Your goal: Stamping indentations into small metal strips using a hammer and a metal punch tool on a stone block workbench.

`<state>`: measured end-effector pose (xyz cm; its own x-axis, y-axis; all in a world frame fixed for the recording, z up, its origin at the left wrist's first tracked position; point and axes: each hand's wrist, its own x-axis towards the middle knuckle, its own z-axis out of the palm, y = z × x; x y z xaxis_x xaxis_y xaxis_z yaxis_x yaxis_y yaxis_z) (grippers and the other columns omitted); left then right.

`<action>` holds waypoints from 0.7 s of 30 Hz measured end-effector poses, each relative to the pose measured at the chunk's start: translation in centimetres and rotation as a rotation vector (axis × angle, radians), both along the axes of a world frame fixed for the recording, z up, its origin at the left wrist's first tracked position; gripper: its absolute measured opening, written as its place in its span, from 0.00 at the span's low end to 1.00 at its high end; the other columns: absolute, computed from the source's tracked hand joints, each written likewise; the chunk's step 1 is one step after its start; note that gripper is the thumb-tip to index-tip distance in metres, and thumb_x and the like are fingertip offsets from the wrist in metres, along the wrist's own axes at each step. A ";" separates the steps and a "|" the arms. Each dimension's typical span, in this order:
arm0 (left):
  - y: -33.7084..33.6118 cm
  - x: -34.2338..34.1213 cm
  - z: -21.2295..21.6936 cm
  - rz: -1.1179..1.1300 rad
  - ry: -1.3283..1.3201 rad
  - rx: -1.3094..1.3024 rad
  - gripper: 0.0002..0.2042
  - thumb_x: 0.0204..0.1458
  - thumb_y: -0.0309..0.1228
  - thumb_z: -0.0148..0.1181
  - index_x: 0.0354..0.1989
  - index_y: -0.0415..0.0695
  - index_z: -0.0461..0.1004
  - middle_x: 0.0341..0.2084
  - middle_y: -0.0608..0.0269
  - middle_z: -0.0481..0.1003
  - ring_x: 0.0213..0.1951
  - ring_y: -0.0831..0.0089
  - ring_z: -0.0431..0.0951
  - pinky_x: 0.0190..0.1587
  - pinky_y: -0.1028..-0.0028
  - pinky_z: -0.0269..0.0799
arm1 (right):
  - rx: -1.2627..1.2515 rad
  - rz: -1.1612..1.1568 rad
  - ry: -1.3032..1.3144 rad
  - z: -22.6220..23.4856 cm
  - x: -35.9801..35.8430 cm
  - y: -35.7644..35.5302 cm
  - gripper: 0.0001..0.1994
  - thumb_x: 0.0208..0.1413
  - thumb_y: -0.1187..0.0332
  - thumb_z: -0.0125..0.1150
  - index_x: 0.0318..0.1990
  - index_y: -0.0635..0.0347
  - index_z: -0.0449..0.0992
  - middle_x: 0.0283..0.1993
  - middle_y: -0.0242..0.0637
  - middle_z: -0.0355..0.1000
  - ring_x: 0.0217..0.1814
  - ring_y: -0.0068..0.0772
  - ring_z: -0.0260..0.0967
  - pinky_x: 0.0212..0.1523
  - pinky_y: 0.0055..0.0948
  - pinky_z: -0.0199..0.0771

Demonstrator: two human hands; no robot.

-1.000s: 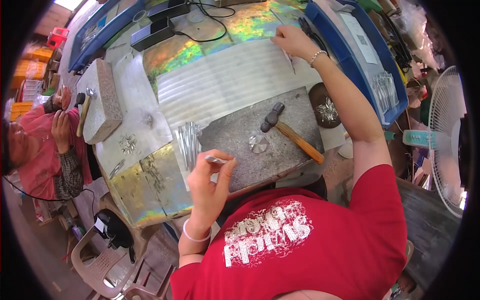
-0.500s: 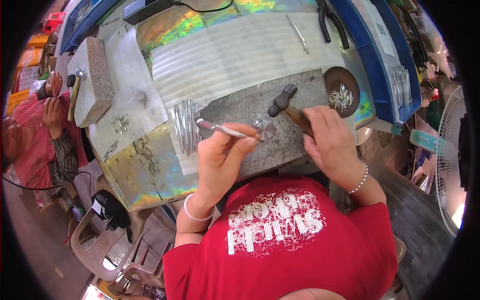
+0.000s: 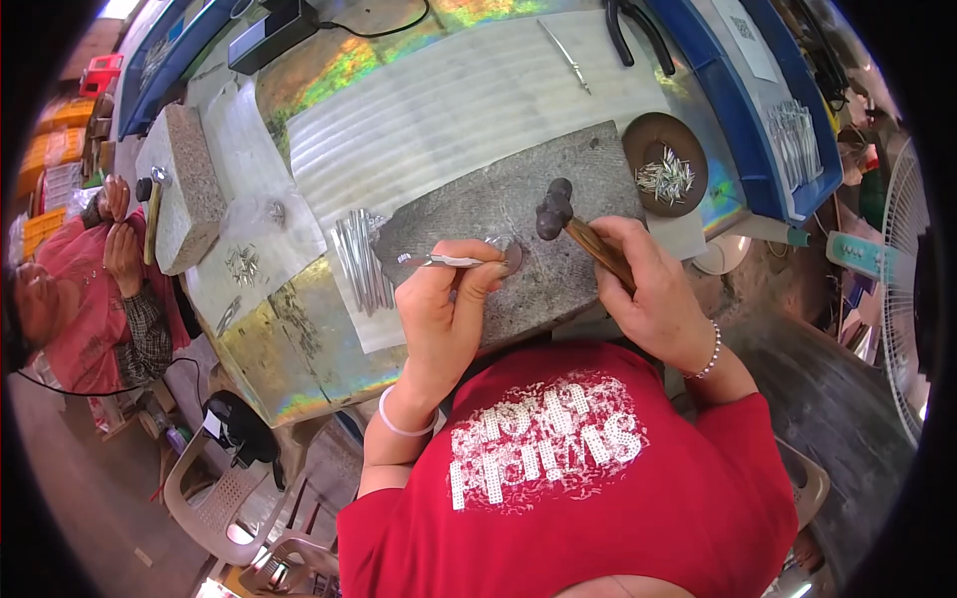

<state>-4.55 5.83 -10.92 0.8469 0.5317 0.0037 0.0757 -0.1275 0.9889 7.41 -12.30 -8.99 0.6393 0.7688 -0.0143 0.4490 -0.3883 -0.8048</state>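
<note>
My left hand (image 3: pixel 444 304) pinches a slim silver metal rod (image 3: pixel 454 261) between thumb and fingers, low over a grey stone slab (image 3: pixel 449 214). Beside those fingertips lies a round shiny metal disc (image 3: pixel 510 254) on the slab, partly covered by them. My right hand (image 3: pixel 653 294) is wrapped round the wooden handle of a hammer (image 3: pixel 555 209); its dark head hovers over or rests on the slab, I cannot tell which. At the slab's left end lies a bundle of silver rods (image 3: pixel 361 264).
A brown bowl (image 3: pixel 638 140) of small metal pieces stands right of the slab. Farther off are black-handled pliers (image 3: pixel 648 35), a thin metal tool (image 3: pixel 565 58) and a blue bin (image 3: pixel 718 100). A stone block (image 3: pixel 184 189) and another person (image 3: pixel 90 299) are at left.
The hammer has shifted slightly toward me, and more of its handle shows. The rod in my left hand lies more level. The whole view has moved a little.
</note>
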 end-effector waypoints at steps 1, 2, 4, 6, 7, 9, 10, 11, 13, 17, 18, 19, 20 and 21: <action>0.0 0.1 0.0 -0.006 0.001 -0.001 0.00 0.52 0.18 0.57 0.31 0.34 0.74 0.26 0.63 0.75 0.24 0.80 0.73 0.28 0.81 0.69 | 0.018 -0.018 0.084 0.3 -0.1 -0.1 0.19 0.49 0.80 0.54 0.50 0.64 0.62 0.41 0.51 0.68 0.41 0.52 0.70 0.40 0.39 0.70; 0.0 0.1 -0.1 -0.007 -0.003 0.014 0.01 0.52 0.18 0.57 0.31 0.34 0.74 0.26 0.63 0.75 0.24 0.80 0.73 0.28 0.81 0.69 | 0.017 -0.024 0.085 0.5 -0.1 -0.2 0.19 0.49 0.80 0.54 0.50 0.64 0.62 0.41 0.51 0.68 0.41 0.52 0.70 0.40 0.39 0.70; 0.0 0.2 -0.1 -0.010 -0.007 0.029 0.01 0.52 0.18 0.57 0.31 0.34 0.73 0.26 0.63 0.75 0.24 0.80 0.74 0.28 0.81 0.70 | 0.030 -0.063 0.185 1.0 -0.3 -0.3 0.17 0.51 0.79 0.54 0.49 0.63 0.63 0.37 0.49 0.70 0.40 0.49 0.71 0.40 0.35 0.70; 0.0 0.2 -0.1 0.011 -0.014 0.021 0.01 0.52 0.18 0.57 0.32 0.34 0.73 0.26 0.63 0.75 0.24 0.80 0.75 0.28 0.82 0.70 | 0.052 -0.067 0.200 1.2 -0.4 -0.4 0.17 0.51 0.79 0.54 0.50 0.63 0.63 0.37 0.48 0.70 0.38 0.48 0.72 0.39 0.34 0.70; 0.0 0.2 -0.1 0.009 -0.014 0.021 0.01 0.52 0.18 0.57 0.32 0.34 0.73 0.26 0.63 0.75 0.24 0.80 0.75 0.28 0.82 0.70 | 0.073 -0.071 0.213 1.3 -0.5 -0.4 0.18 0.51 0.80 0.54 0.50 0.63 0.63 0.36 0.48 0.70 0.37 0.46 0.72 0.39 0.33 0.71; -0.1 0.3 -0.1 0.011 -0.015 0.041 0.01 0.52 0.18 0.57 0.32 0.34 0.73 0.26 0.63 0.75 0.24 0.79 0.75 0.28 0.82 0.71 | 0.085 -0.069 0.209 1.3 -0.5 -0.5 0.18 0.51 0.80 0.54 0.50 0.63 0.63 0.36 0.48 0.70 0.37 0.45 0.72 0.38 0.33 0.71; -0.1 0.3 -0.1 0.011 -0.015 0.042 0.01 0.52 0.18 0.57 0.32 0.34 0.73 0.26 0.63 0.75 0.24 0.79 0.75 0.28 0.82 0.71 | 0.098 -0.064 0.204 1.3 -0.6 -0.5 0.18 0.51 0.80 0.54 0.50 0.62 0.63 0.36 0.47 0.70 0.36 0.45 0.73 0.37 0.32 0.71; -0.2 0.3 -0.1 0.014 -0.019 0.056 0.01 0.53 0.18 0.57 0.32 0.34 0.73 0.26 0.63 0.75 0.24 0.79 0.75 0.28 0.81 0.71 | 0.098 -0.064 0.205 1.3 -0.6 -0.5 0.18 0.51 0.80 0.54 0.50 0.62 0.63 0.36 0.47 0.70 0.36 0.45 0.73 0.37 0.32 0.71; -0.3 0.3 -0.2 0.016 -0.023 0.070 0.01 0.53 0.19 0.56 0.32 0.35 0.73 0.26 0.63 0.76 0.24 0.79 0.75 0.28 0.81 0.71 | 0.099 -0.057 0.210 1.4 -0.8 -0.5 0.18 0.51 0.80 0.55 0.50 0.62 0.63 0.35 0.47 0.70 0.34 0.43 0.73 0.36 0.31 0.71; -0.3 0.3 -0.3 0.022 -0.028 0.089 0.01 0.53 0.19 0.56 0.32 0.35 0.73 0.26 0.63 0.75 0.24 0.79 0.75 0.27 0.81 0.71 | 0.087 -0.051 0.243 1.6 -0.9 -0.5 0.18 0.51 0.80 0.55 0.51 0.62 0.63 0.35 0.45 0.70 0.33 0.40 0.72 0.35 0.30 0.71; -0.3 0.3 -0.3 0.016 -0.023 0.105 0.01 0.54 0.19 0.56 0.32 0.35 0.73 0.25 0.63 0.75 0.23 0.79 0.76 0.27 0.81 0.71 | 0.078 -0.056 0.256 1.6 -1.0 -0.5 0.18 0.51 0.80 0.55 0.51 0.62 0.63 0.35 0.45 0.70 0.32 0.39 0.72 0.35 0.30 0.71; -0.2 0.2 -0.2 0.015 -0.023 0.105 0.01 0.54 0.19 0.56 0.32 0.35 0.73 0.25 0.63 0.75 0.23 0.79 0.76 0.27 0.81 0.71 | 0.070 -0.061 0.270 1.7 -1.1 -0.5 0.18 0.51 0.80 0.55 0.51 0.62 0.63 0.35 0.45 0.70 0.32 0.39 0.72 0.34 0.30 0.71; -0.1 0.1 -0.2 -0.022 -0.003 0.120 0.02 0.55 0.20 0.54 0.34 0.35 0.72 0.28 0.61 0.75 0.25 0.79 0.75 0.29 0.81 0.71 | 0.069 -0.063 0.270 1.6 -1.0 -0.5 0.18 0.51 0.80 0.55 0.51 0.62 0.63 0.35 0.45 0.70 0.32 0.39 0.72 0.34 0.30 0.71; 0.0 0.0 -0.1 -0.059 0.018 0.135 0.02 0.57 0.20 0.53 0.36 0.35 0.71 0.31 0.60 0.76 0.27 0.79 0.75 0.31 0.82 0.72 | 0.076 -0.049 0.237 1.4 -1.0 -0.6 0.18 0.52 0.80 0.55 0.51 0.63 0.62 0.36 0.41 0.71 0.32 0.28 0.70 0.34 0.24 0.69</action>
